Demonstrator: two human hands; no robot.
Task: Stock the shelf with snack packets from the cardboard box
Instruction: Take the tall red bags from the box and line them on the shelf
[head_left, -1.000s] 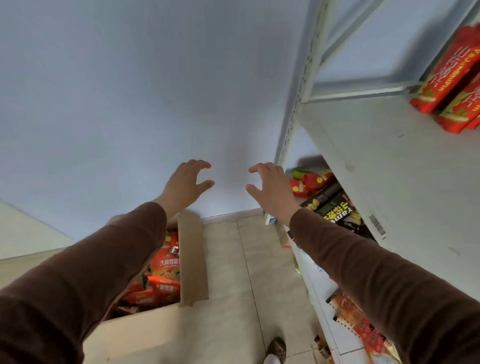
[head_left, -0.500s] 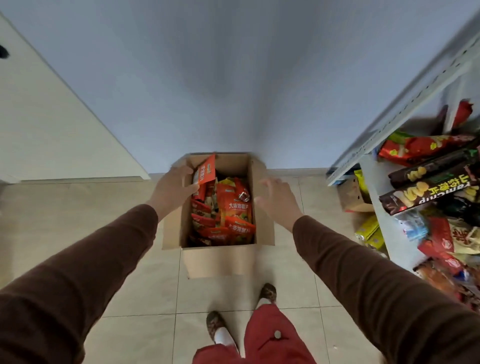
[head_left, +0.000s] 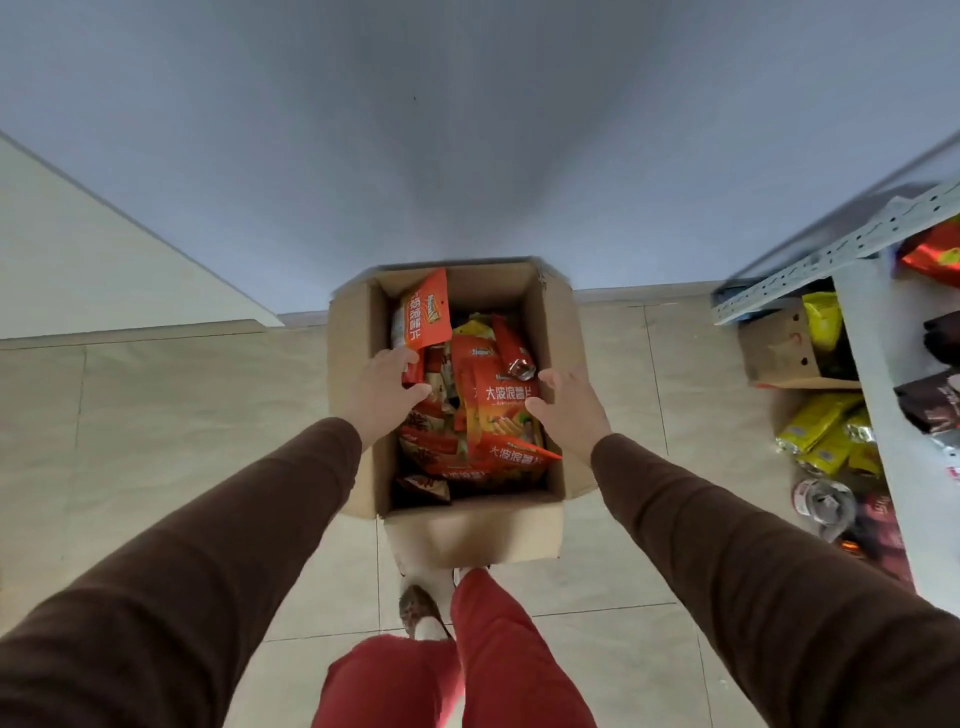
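Reaching lower than a moment before, both hands, left (head_left: 382, 391) and right (head_left: 569, 402), entered the mid-frame box (head_left: 470, 535), fingers spread over packets (head_left: 498, 415), gripping nothing; pick pending.

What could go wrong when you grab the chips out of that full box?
1. The cardboard box is crammed, so pulling out one orange packet could drag its neighbours out onto the floor.
2. The left hand and right hand reach into the pile from both sides; squeezing hard could crush the chips.
3. The tall packet leaning on the box's left wall might tip over when nearby bags shift.
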